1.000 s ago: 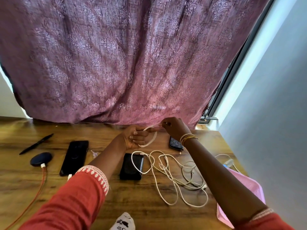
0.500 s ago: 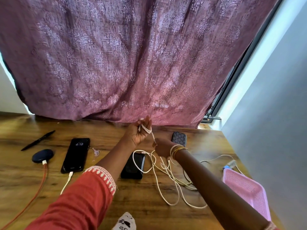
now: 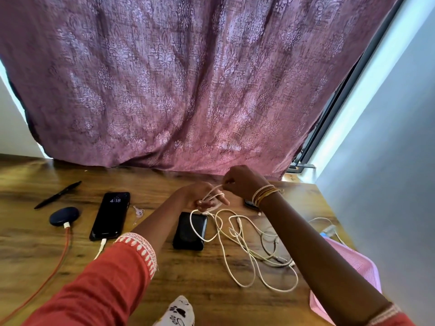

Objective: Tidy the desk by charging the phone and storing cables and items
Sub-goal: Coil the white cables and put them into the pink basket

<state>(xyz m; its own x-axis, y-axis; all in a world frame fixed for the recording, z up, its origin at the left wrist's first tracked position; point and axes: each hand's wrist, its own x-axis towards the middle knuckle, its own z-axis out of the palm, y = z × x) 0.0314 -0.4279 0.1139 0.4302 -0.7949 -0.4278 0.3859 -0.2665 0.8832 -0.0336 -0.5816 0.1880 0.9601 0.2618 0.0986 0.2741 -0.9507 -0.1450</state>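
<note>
Left hand (image 3: 202, 198) at frame centre, fingers curled round a few turns of the white cable (image 3: 237, 241); loops sit across the fingers. Right hand (image 3: 240, 181) just above and right of it, pinching the same cable near the loops, laying on another turn. Both hands clamped on cable, raised just off the desk (image 3: 164, 274).

Rest of the cable trailing down in loose tangled loops over lower centre-right of the desk, one loop lying across the black power bank (image 3: 189, 231) directly below the left hand. Second thinner cable mixed into the tangle; where one ends and the other starts, cannot tell.

Phone (image 3: 110, 216) at left-centre, screen lit, white plug in its lower end, so charging part judged done. Dark round puck (image 3: 64, 215) with orange cable further left, pen (image 3: 57, 195) upper left of the desk, small key (image 3: 138, 211) beside phone. Pink basket (image 3: 353, 271) at lower right edge, partly behind the right forearm.

Step in hand: coiling the white cable for storage, only partly wound. Next move likely calls for pulling slack up out of the tangle without dragging the other cable or the power bank, then more turns, then into the basket.
</note>
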